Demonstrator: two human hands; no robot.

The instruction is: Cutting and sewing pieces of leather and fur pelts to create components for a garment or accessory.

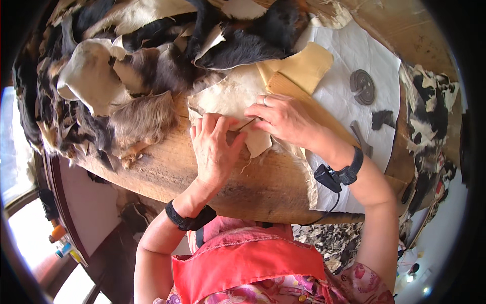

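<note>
Left hand [215, 147] lies flat pinning a pale hide piece [238, 99] to the wooden surface [167, 167]; right hand [283, 119] fingers pinch a thin blade [246, 124].

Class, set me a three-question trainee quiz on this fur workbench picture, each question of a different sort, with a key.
1. True or false: the left hand lies flat on the pale hide piece.
2. What does the right hand hold? A) thin tool B) hammer C) brush
3. Fill in: the round metal weight rests on white ____.

Key: 1 true; 2 A; 3 paper.
</note>
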